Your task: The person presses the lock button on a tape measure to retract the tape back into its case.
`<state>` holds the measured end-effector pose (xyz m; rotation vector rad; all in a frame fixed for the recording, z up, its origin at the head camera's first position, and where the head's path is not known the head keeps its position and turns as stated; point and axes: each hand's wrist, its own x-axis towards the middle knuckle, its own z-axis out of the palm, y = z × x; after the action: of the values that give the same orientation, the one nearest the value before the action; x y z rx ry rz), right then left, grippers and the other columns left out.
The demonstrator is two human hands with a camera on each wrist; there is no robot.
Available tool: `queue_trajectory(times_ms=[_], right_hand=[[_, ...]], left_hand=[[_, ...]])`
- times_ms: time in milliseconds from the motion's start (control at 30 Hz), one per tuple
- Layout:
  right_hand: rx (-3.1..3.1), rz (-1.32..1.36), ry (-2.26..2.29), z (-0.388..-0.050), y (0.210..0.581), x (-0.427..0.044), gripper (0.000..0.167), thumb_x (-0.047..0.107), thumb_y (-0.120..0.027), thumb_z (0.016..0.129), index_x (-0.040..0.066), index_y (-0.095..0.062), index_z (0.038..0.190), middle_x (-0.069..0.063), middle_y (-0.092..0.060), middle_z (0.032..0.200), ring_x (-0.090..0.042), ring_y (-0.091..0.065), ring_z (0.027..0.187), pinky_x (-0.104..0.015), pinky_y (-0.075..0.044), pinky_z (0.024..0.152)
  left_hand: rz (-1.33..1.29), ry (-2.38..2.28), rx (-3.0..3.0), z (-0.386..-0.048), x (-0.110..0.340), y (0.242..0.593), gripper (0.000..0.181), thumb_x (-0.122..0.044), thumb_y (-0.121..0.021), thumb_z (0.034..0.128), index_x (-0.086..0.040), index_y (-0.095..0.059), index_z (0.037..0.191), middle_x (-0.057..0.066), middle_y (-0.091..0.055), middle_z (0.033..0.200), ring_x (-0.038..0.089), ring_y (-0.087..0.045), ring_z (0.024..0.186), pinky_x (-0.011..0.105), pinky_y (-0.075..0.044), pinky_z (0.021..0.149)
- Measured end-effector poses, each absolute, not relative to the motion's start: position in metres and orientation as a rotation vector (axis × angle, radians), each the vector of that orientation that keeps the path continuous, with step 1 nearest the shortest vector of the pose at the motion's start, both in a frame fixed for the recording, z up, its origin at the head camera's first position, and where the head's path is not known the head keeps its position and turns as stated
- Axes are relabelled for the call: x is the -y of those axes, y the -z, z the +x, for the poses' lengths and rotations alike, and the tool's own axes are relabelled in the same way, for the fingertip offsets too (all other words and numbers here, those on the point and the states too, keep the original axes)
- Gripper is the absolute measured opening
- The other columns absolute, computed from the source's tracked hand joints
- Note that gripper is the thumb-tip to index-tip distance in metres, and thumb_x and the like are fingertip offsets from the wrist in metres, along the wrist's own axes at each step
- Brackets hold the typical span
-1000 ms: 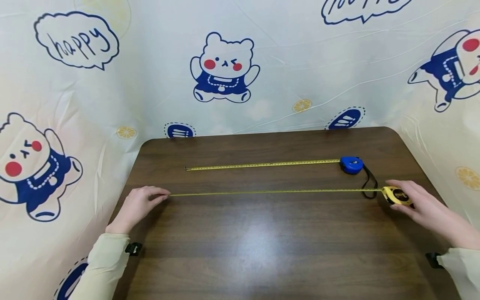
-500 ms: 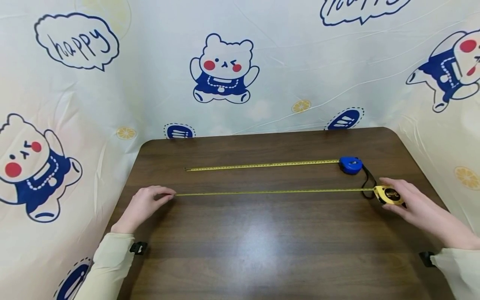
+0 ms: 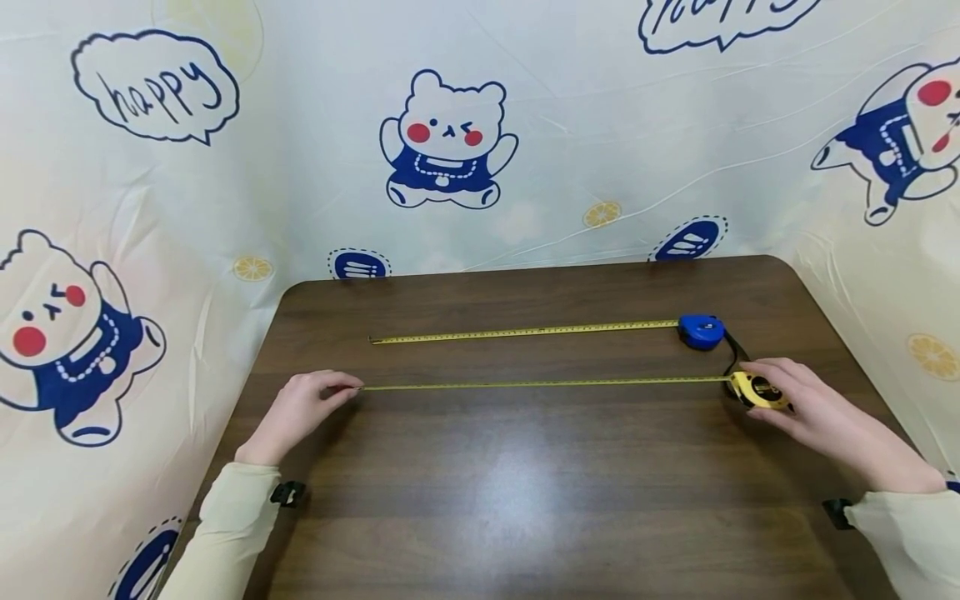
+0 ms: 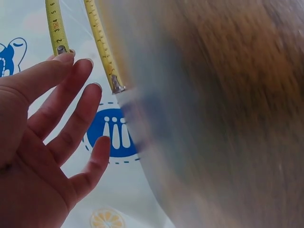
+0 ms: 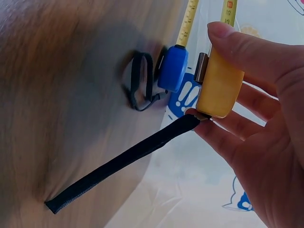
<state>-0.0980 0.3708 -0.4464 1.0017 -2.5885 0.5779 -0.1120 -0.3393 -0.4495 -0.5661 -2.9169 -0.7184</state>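
Note:
Between thumb and fingertip, my left hand pinches the hooked end of a thin yellow tape blade. The blade runs straight across to a yellow and black tape measure, gripped by my right hand with thumb and fingers on opposite sides of the case. A black wrist strap hangs from that case in the right wrist view. Farther back lies a blue tape measure, its own yellow blade drawn out to the left, roughly parallel to the held one. Neither hand touches the blue one.
The brown wooden table has rounded far corners. A pale cloth printed with cartoon bears surrounds it at the back and sides. The blue tape measure's black strap trails toward the yellow case.
Both hands have moved inward, left hand to the right and right hand to the left. The stretch of blade between them has become shorter. The blue tape measure has stayed put.

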Motion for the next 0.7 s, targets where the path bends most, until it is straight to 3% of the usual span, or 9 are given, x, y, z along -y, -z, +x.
queue_trajectory(times_ms=[167,433,700], right_hand=[[2.561,1.011,-0.580,-0.100,0.447,-0.364,0.077,0.061,-0.043,0.094,-0.007,-0.063,0.124,-0.020,-0.063,0.117,-0.030,-0.052,0.104,-0.001,-0.018,0.104],[2.561,1.039,-0.578,-0.104,0.446,-0.356,0.075,0.061,-0.046,0.094,-0.006,-0.064,0.123,-0.019,-0.065,0.116,-0.032,-0.054,0.103,-0.001,-0.018,0.105],[2.529,1.091,-0.607,-0.108,0.444,-0.345,0.075,0.062,-0.046,0.096,-0.005,-0.065,0.124,-0.015,-0.065,0.116,-0.024,-0.053,0.104,-0.002,-0.022,0.104]], left_hand=[[-0.583,0.753,2.917,-0.113,0.334,0.448,0.015,-0.004,-0.080,0.0903,-0.011,-0.081,0.104,-0.002,-0.077,0.100,0.018,-0.071,0.092,0.048,-0.058,0.084],[-0.642,0.828,2.878,-0.115,0.323,0.449,0.013,-0.004,-0.080,0.0905,-0.012,-0.082,0.101,-0.005,-0.075,0.100,0.014,-0.069,0.095,0.040,-0.057,0.086],[-0.676,0.898,2.842,-0.119,0.315,0.451,0.015,-0.005,-0.080,0.0914,-0.016,-0.082,0.100,-0.006,-0.076,0.101,0.016,-0.068,0.097,0.030,-0.054,0.087]])
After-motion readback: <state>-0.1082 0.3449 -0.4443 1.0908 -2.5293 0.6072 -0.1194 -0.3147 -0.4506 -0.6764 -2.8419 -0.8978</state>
